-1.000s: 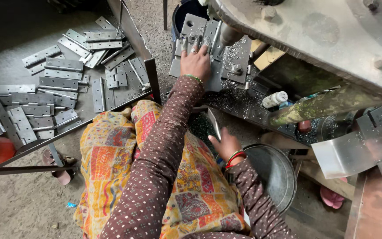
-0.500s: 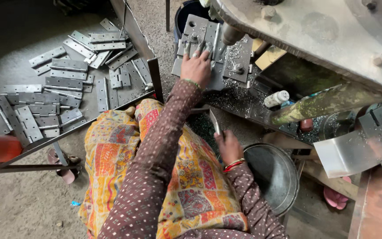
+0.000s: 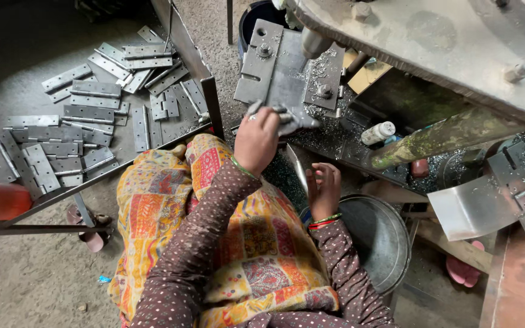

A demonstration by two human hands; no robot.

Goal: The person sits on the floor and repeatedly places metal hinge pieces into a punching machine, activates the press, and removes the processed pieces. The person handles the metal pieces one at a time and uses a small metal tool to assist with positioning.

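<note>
Grey steel: pretty much everything here, hinges, jig, press, shavings all over.
Left hand: the left hand is up at the front edge of the jig plate, fingers curled down onto a hinge lying there. Looks clamped on it, though the knuckles hide most of the grip.
Right hand: the right hand is lower, near the lap, fingers loosely apart and bent, next to a thin metal strip that stands on edge. Can't tell if it's actually touching the strip or just beside it.
Hinge: sits at the near edge of the jig plate, just below the press ram, partly under the left fingers.
Jig plate: flat, bolted, tilted a bit in view, sprinkled with bright shavings on its right side.
Hinge pile: a big scatter of flat hinges on the tray to the person's left, some overlapping, well apart from both hands.
Pan: a round metal pan on the floor just right of the right wrist.
Bottle: small white bottle lying on its side past the jig, among shavings.
Clothes: dotted brown sleeves, bright patterned cloth over the lap, green and red bangles on the wrists.
</note>
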